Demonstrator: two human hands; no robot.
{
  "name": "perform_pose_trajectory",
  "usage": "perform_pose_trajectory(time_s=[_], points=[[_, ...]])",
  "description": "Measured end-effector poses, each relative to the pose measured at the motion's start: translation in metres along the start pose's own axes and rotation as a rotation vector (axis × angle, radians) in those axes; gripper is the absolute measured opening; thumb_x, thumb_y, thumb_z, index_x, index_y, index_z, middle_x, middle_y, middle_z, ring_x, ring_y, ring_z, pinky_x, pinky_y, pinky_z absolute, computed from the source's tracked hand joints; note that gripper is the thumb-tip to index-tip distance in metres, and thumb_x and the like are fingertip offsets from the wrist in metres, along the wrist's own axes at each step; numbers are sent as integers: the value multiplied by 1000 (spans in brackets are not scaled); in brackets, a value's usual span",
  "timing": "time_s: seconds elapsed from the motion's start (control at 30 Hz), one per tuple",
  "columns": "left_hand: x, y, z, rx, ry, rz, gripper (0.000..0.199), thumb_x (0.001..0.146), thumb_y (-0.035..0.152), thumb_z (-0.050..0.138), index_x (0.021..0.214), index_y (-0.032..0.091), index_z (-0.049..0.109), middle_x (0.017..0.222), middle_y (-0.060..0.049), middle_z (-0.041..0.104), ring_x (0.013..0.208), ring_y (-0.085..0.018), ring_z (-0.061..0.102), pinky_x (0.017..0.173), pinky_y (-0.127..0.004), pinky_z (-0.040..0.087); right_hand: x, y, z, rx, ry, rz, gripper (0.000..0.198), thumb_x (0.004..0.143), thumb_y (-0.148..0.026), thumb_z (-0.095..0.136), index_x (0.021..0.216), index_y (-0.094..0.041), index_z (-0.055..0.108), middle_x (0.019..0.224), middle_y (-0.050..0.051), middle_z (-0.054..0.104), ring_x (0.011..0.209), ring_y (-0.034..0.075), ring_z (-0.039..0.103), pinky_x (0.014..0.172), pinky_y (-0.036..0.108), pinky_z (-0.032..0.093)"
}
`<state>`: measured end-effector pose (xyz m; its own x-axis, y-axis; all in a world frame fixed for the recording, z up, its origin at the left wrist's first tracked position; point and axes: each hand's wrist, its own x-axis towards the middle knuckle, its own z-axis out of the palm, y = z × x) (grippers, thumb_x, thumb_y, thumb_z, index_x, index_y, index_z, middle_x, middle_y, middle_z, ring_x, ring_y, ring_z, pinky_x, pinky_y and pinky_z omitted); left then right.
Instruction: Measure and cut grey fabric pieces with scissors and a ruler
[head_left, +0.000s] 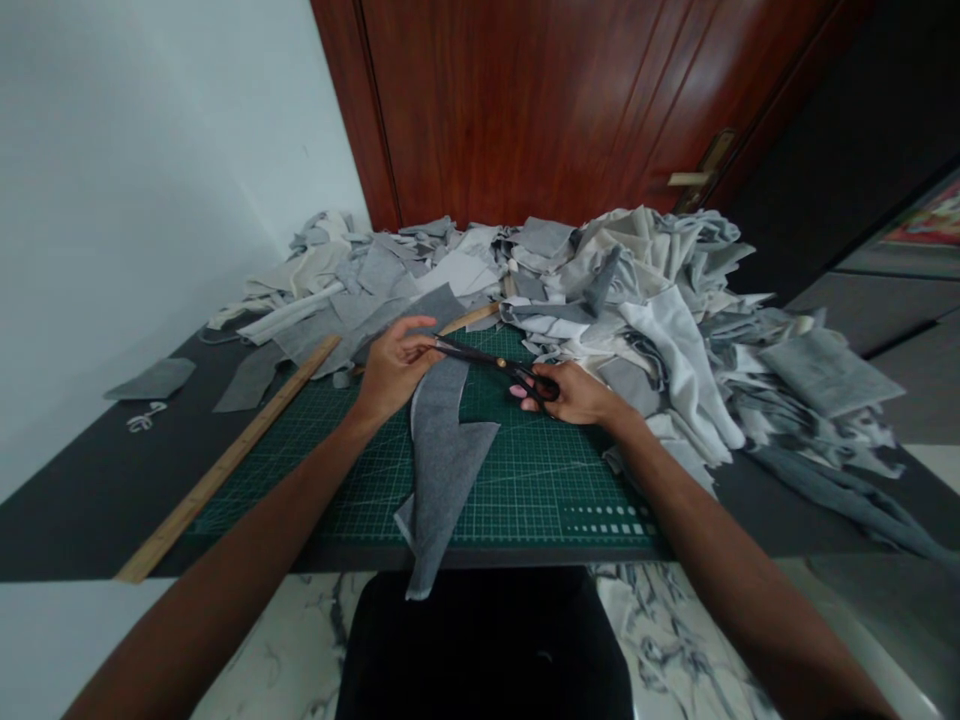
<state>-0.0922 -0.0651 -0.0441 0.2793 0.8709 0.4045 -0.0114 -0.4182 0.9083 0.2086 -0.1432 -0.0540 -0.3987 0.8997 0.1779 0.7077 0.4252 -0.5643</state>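
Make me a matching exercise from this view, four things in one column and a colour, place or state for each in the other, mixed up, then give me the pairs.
Things:
1. Scissors
2. Wooden ruler
3. Cutting mat
4. Long gray cloth piece

Descriptions:
A. Green, with a printed grid
B. Lower tip reaching past the front edge of the table
C. Held by its handles in the right hand
D. Lying slanted along the left side of the work area

Pairs: 1-C, 2-D, 3-A, 4-B
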Motion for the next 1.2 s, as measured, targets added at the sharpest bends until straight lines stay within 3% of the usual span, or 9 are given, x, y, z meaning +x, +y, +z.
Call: perform_pose_trajectory(time_s=[0.53, 0.83, 0.97, 1.2], points=[[-1, 0, 0, 64, 2, -17, 56, 74, 43, 87, 120, 21, 62, 85, -1, 76, 78, -17, 75, 69, -25, 58, 0, 0, -3, -26, 39, -42, 33, 91, -51, 68, 81, -20, 62, 65, -1, 57, 56, 14, 48, 59, 27, 29], [-3, 4, 2, 56, -2, -32, 57, 76, 46, 87, 120, 20, 62, 84, -1, 77, 75, -16, 74, 67, -24, 57, -1, 1, -7, -130, 39, -13, 4, 86, -23, 62, 88, -19, 63, 69, 1, 60, 61, 16, 52, 62, 27, 29], [-3, 5, 2, 48, -1, -28, 58, 77, 48, 87, 121, 21, 62, 88, -2, 79, 81, -17, 76, 71, -25, 58, 0, 4, -5, -175, 64, 34, 8, 82, -16, 62, 89, -19, 64, 72, 3, 63, 62, 16, 52, 62, 28, 29], [-5, -2, 4, 54, -12, -31, 56, 80, 52, 83, 122, 21, 63, 91, -3, 79, 80, -18, 76, 72, -27, 60, 2, 9, 0, -198, 124, 133, 8, 86, -27, 66, 88, -19, 66, 75, 7, 67, 65, 19, 57, 62, 29, 31]])
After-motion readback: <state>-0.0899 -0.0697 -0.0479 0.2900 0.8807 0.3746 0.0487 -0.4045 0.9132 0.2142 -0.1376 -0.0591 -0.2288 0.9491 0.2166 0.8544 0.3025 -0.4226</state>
